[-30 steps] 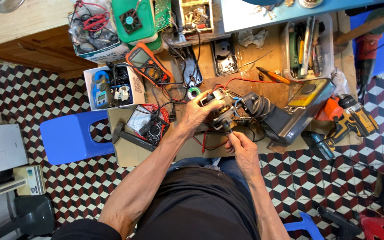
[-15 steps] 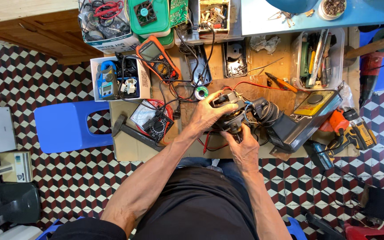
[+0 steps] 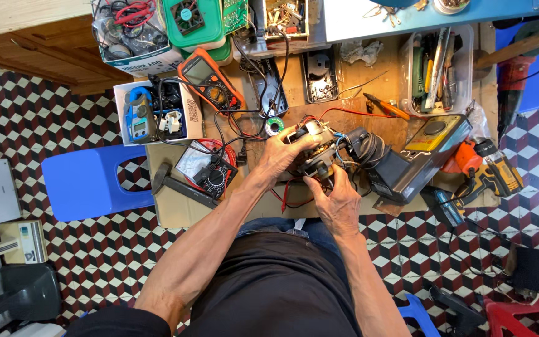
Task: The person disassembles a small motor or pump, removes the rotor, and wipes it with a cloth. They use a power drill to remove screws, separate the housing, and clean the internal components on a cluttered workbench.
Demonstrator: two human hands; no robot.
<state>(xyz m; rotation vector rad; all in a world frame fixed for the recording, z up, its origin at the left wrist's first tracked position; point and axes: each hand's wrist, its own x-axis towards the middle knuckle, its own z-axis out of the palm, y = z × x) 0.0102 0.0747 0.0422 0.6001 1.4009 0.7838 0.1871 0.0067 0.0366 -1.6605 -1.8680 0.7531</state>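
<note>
My left hand (image 3: 281, 155) grips a small grey electric motor (image 3: 312, 150) from its left side, over a low wooden work board (image 3: 369, 128). My right hand (image 3: 337, 201) comes up from below, its fingers on the motor's underside. Red, blue and black wires run off the motor toward a black coil-like part (image 3: 363, 146) just to its right. A black analog meter (image 3: 210, 167) lies to the left of my left hand.
An orange multimeter (image 3: 210, 78), a blue clamp meter in a white box (image 3: 140, 115), a clear tool bin (image 3: 438, 68), a dark case with a yellow meter (image 3: 422, 156) and an orange drill (image 3: 488, 168) crowd the board. A blue stool (image 3: 88, 181) stands left on the tiled floor.
The view has shifted so the board sits a little lower and more to the right. Both hands stay on the motor, which has turned slightly in them.
</note>
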